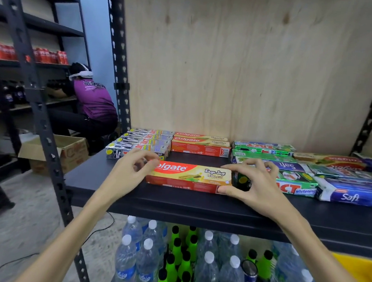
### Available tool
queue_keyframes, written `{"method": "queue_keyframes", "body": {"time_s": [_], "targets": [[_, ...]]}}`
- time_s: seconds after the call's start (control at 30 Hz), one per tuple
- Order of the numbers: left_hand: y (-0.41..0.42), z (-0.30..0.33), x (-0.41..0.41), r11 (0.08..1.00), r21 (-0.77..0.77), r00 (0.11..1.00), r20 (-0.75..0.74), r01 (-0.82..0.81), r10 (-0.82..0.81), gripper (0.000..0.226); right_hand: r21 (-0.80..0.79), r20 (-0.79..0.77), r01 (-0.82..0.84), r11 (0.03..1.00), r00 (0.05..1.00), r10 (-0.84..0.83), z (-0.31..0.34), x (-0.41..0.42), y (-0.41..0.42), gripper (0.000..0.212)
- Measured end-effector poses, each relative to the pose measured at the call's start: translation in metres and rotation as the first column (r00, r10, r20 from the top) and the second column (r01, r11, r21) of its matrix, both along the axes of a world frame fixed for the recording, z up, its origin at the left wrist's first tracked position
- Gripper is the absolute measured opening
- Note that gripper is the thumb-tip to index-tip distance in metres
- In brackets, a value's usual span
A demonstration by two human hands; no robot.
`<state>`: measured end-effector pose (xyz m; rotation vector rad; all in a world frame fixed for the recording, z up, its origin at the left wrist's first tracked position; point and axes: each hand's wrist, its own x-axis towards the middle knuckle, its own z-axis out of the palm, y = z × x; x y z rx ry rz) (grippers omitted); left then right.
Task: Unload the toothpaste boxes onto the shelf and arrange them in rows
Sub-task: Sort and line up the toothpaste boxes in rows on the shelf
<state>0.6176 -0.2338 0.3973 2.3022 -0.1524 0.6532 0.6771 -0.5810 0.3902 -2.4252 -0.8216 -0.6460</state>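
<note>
Left hand (132, 170) pinches the left end of a red Colgate box (189, 177) lying flat near the front edge of the dark shelf (176, 204), right hand (252, 183) gripping its right end.

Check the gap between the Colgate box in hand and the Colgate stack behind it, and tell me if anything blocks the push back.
Nothing visible blocks it. The left hand and right hand hold the Colgate box by its ends, and only bare dark shelf lies between it and the Colgate stack behind.
</note>
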Motion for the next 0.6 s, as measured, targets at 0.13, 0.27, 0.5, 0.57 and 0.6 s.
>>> {"method": "queue_keyframes", "body": {"time_s": [0.13,0.27,0.5,0.57,0.6], "targets": [[0.007,-0.003,-0.004,0.99,0.077,0.99,-0.091,0.118,-0.111,0.055,-0.06,0.071,0.007,0.998,0.997,-0.003,0.001,-0.003,0.002,0.057],[0.007,-0.001,0.003,0.988,0.135,0.994,-0.087,0.074,-0.062,0.056,-0.11,0.139,0.002,0.994,0.99,0.014,0.006,-0.002,0.003,0.056],[0.005,0.021,0.039,0.929,0.357,0.976,0.216,-0.094,0.015,0.06,0.028,0.176,0.033,0.999,0.984,-0.037,0.031,0.036,0.004,0.057],[-0.001,0.035,0.063,0.943,0.312,0.967,0.254,-0.114,0.032,0.058,0.02,0.121,0.095,0.995,0.988,-0.097,0.048,0.059,0.003,0.059],[-0.004,0.041,0.075,0.94,0.319,0.97,0.239,-0.118,0.04,0.056,0.001,0.098,0.109,0.994,0.989,-0.109,0.057,0.069,0.003,0.059]]}}
